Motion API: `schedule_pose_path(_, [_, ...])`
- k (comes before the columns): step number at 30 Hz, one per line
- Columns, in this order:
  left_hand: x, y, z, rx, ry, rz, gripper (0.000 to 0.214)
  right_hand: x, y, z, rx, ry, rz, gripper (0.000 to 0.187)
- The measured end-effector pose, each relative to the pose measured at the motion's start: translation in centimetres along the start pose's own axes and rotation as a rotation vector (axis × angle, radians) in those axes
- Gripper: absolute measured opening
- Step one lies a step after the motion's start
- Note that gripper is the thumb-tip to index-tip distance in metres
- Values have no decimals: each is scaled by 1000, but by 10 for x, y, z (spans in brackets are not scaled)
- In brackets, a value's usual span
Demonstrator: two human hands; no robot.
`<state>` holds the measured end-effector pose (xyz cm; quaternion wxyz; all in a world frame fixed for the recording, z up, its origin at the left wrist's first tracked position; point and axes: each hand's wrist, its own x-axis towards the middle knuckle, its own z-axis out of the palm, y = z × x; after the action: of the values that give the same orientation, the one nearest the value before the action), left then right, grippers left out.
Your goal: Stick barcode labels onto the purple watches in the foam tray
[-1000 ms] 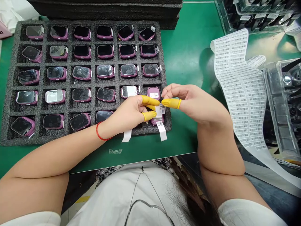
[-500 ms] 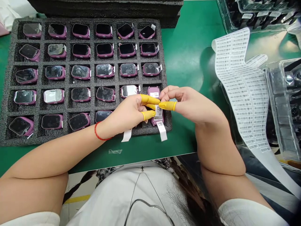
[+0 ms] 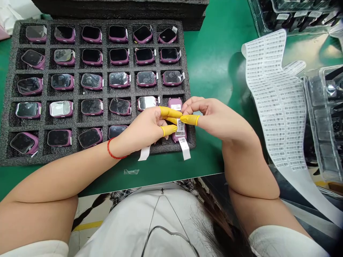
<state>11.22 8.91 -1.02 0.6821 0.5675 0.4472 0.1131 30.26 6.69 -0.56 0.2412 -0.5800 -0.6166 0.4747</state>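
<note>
My left hand [image 3: 150, 123] and right hand [image 3: 214, 119] meet over the label [image 3: 181, 124], right thumb at its twelve o'clock edge, left thumb at nine. My fingers are curled in close around it, but I cannot tell which hand truly pinches it. Below lies the watch [image 3: 179, 138], back up, at four o'clock in the tray [image 3: 105, 80]; a second watch [image 3: 174, 101], also back up, sits just toward twelve.

Handling this well, I judge, means touching only the label's rim, pressing lightly, wrists steady, keeping it flat and square to the watch.

The label is thin, white and printed; the watch is smooth purple with rounded corners. The tray is grainy dark foam cut into boxy cells. A white strip [image 3: 184, 148] overhangs its edge at six o'clock from my hands. Toward three, the barcode sheet [image 3: 276, 92] curls; toward half past seven lies crinkled clear film [image 3: 131, 172].
</note>
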Motion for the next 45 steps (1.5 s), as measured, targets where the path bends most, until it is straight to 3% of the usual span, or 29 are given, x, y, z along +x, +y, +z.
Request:
schedule_pose_path(11, [-1, 1, 0, 5, 5, 5, 34, -1, 0, 2, -56, 28, -17, 15])
schedule_pose_path(23, [4, 0, 4, -66, 47, 38, 31, -8, -3, 9, -257, 132, -67, 7])
schedule_pose_path(28, [6, -3, 7, -140, 56, 34, 42, -10, -2, 9, -190, 145, -45, 20])
schedule_pose_path(31, [7, -4, 7, -174, 40, 76, 43, -10, 0, 9, -96, 102, -56, 17])
schedule_pose_path(35, [4, 0, 9, -182, 75, 80, 37, -9, -1, 7, -71, 96, -70, 3])
schedule_pose_path(38, [4, 3, 9, -164, 105, 62, 26, -7, -3, 8, -125, 108, -70, 9])
schedule_pose_path(45, [11, -14, 9, -126, 79, 217, 39, -5, -1, 11, -14, 112, -11, 14])
